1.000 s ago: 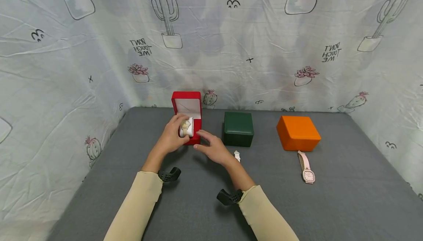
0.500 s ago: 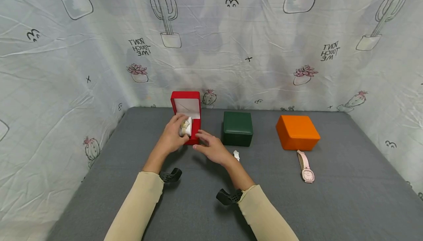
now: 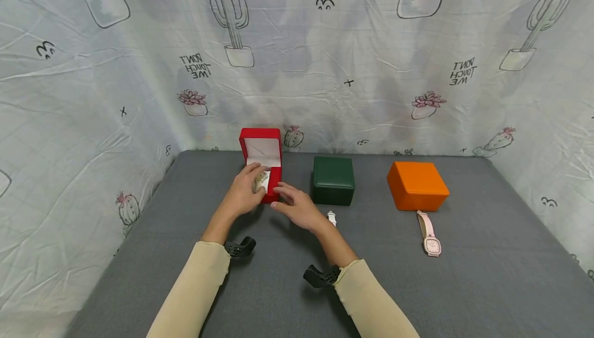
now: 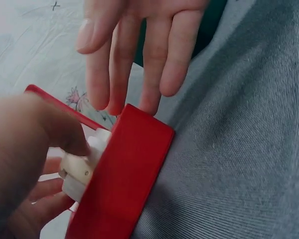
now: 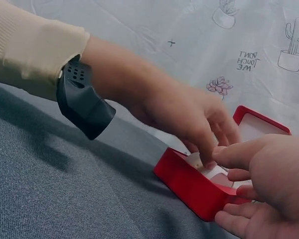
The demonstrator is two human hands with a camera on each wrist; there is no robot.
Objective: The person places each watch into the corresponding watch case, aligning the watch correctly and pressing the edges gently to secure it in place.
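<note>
Head view: left hand [image 3: 240,189] is lowering a watch [image 3: 261,179] into the red box [image 3: 261,132].
The watch is sitting lower than before, seemingly almost bedded. Left wrist: same hand is pinching watch and cushion [image 4: 73,189]. Right wrist: right hand [image 5: 279,185], loosely spread, is flanking the red box.

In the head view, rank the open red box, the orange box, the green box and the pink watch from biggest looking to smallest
1. Red box and orange box: unsure which leads, as the left hand covers part of the red one.
2. Green box.
3. Pink watch, clearly smallest.
</note>
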